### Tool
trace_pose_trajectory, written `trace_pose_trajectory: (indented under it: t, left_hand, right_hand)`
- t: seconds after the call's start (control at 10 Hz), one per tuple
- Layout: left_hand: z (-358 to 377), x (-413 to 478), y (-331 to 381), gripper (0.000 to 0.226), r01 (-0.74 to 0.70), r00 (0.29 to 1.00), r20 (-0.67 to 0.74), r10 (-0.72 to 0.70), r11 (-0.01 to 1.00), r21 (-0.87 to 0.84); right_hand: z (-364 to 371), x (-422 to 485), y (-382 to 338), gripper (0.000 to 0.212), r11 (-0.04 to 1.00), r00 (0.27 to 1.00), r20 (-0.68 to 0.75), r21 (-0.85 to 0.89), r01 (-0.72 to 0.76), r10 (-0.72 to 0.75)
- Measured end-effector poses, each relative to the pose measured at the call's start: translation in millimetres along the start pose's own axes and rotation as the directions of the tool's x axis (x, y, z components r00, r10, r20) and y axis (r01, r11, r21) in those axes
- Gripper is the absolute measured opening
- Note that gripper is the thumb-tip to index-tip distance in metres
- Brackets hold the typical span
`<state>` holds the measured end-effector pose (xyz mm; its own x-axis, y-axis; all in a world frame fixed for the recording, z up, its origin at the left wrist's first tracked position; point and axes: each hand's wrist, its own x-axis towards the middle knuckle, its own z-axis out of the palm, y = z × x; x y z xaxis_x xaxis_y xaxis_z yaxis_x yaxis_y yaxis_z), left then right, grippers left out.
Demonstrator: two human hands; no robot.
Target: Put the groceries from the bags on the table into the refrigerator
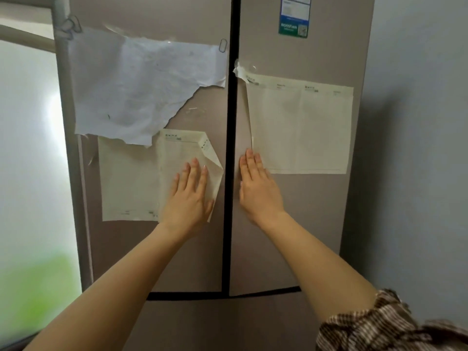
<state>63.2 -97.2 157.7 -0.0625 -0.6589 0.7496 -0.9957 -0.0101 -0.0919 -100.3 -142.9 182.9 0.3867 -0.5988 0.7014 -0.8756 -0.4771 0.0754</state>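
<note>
My left hand (188, 198) flat on refrigerator (291, 211) left door, right hand (258, 188) flat on right door, fingers extended, gripping nothing, doors closed, centre seam vertical, refrigerator upright facing me.

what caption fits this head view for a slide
Both hands flat on the closed refrigerator doors, left hand on a cream sheet, right hand beside the centre seam.
</note>
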Motion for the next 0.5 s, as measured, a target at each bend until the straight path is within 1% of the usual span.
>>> trace_pose_trajectory:
  t: [0.1, 0.2, 0.3, 0.4, 0.5]
  left_hand:
    - [-3, 2, -2, 0.072, 0.004, 0.999, 0.052, -0.005, 1.000, 0.018]
    - [-6, 3, -3, 0.076, 0.013, 0.991, 0.129, -0.018, 0.999, 0.044]
    - [-10, 4, -3, 0.079, 0.016, 0.986, 0.167, -0.023, 0.999, 0.041]
    - [-9, 3, -4, 0.082, 0.008, 0.985, 0.173, -0.014, 0.999, 0.036]
    - [-7, 4, -6, 0.083, 0.007, 0.985, 0.171, -0.011, 1.000, 0.022]
  right_hand:
    - [-11, 12, -1, 0.071, 0.995, 0.996, 0.086, -0.097, -0.019, 0.028]
    - [-9, 12, -9, 0.079, 0.993, 0.991, 0.115, -0.107, -0.049, 0.062]
    - [-13, 7, -10, 0.080, 0.991, 0.992, 0.101, -0.121, -0.059, 0.071]
    - [-23, 7, -11, 0.071, 0.999, 0.999, 0.033, 0.016, -0.038, 0.038]
    - [-42, -9, -13, 0.058, 0.932, 0.990, -0.088, 0.355, -0.075, 0.113]
